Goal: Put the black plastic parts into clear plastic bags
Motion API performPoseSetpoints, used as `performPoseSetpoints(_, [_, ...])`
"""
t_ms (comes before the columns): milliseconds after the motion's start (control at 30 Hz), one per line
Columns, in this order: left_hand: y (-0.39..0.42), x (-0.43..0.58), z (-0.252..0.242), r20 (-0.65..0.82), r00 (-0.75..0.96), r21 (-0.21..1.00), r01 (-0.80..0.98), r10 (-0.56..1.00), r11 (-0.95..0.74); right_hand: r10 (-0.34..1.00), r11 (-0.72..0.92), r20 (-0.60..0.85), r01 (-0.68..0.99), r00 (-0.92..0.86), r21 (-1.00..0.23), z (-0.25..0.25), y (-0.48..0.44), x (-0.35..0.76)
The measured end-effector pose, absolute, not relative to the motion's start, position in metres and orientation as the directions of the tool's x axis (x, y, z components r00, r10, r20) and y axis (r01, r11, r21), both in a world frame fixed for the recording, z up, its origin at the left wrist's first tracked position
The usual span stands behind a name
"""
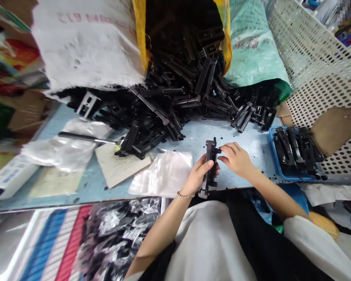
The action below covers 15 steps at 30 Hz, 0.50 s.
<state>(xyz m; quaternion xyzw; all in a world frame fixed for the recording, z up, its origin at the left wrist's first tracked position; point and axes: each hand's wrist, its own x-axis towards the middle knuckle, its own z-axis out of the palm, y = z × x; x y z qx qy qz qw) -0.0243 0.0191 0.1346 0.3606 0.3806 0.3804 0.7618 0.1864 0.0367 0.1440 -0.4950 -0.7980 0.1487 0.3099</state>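
My left hand is wrapped round a long black plastic part, holding it upright over the near edge of the light blue table. My right hand pinches at the upper right side of the same part with its fingertips pressed together. A large heap of similar black plastic parts spills out of a yellow sack just beyond my hands.
A blue tray with several black parts sits at the right, beside a white perforated panel. Clear plastic bags and a cardboard piece lie on the left. Bagged parts lie below the table edge.
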Motion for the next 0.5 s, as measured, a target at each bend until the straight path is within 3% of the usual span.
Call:
performPoseSetpoints(67, [0.014,-0.026,0.139,-0.326,0.411,0.851,-0.264,0.851,0.453,0.823,0.563,0.361,0.708,-0.438,-0.426,0.149,0.045,0.176])
performPoseSetpoints(133, [0.010,-0.028,0.142,-0.337,0.385,0.886,-0.178,0.859,0.428,0.834,0.550,0.316,0.648,-0.451,-0.526,0.147,0.050,0.166])
performPoseSetpoints(200, [0.009,-0.032,0.142,-0.304,0.319,0.941,-0.044,0.898,0.334,0.905,0.379,0.201,0.498,-0.374,-0.780,0.140,0.052,0.157])
performPoseSetpoints(267, [0.010,-0.037,0.139,-0.223,0.252,0.975,0.083,0.942,0.208,0.944,0.078,-0.011,0.254,-0.330,-0.964,0.134,0.051,0.150])
performPoseSetpoints(333, [0.013,-0.041,0.133,-0.186,0.250,0.981,0.101,0.950,0.165,0.919,-0.147,-0.174,0.102,-0.353,-0.984,0.131,0.048,0.147])
performPoseSetpoints(367, [0.015,-0.043,0.130,-0.195,0.259,0.981,0.056,0.946,0.187,0.910,-0.163,-0.195,0.118,-0.367,-0.980,0.132,0.045,0.147])
performPoseSetpoints(433, [0.018,-0.045,0.126,-0.239,0.259,0.959,-0.089,0.936,0.269,0.915,0.009,-0.119,0.315,-0.385,-0.949,0.134,0.034,0.148])
performPoseSetpoints(500, [0.020,-0.044,0.126,-0.270,0.213,0.922,-0.224,0.939,0.315,0.879,0.323,0.025,0.555,-0.476,-0.766,0.137,0.020,0.149])
